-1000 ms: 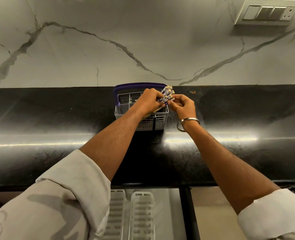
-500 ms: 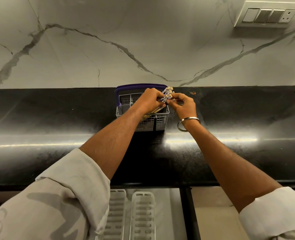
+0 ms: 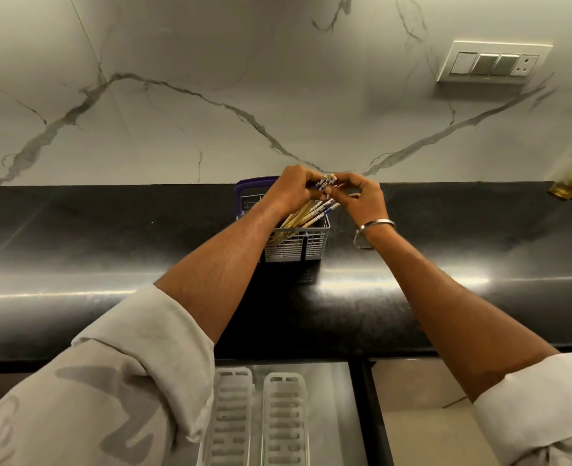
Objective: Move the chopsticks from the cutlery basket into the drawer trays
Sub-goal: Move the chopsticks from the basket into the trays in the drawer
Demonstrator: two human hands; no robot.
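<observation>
Both hands together over a grey cutlery basket [image 3: 294,245] with a purple handle [image 3: 249,186], set on a polished black countertop [image 3: 76,237] against a white, grey-veined marble backsplash [image 3: 210,95]. Left hand [image 3: 293,190] closed around the patterned upper ends of a bundle of chopsticks [image 3: 306,215], fingers curled over the top. Right hand [image 3: 360,196] touching the same bundle from the other side, thumb and fingertips pinched on the decorated tips; a metal bangle [image 3: 372,232] loose on that wrist. Chopsticks tilted, pale wooden lower ends still down inside the basket at its front left, blue-and-white printed tops raised toward the right above the rim. Pale sleeves [image 3: 126,381] rolled up on both forearms. Below the counter edge, an open drawer [image 3: 331,415] with two white slotted trays [image 3: 284,422] side by side, lengthwise, no chopsticks visible in them. On the wall at upper right, a white switch plate [image 3: 492,62] with three switches and a socket. At the far right edge of the counter, a small brass-coloured object [image 3: 568,190], too cropped to identify.
</observation>
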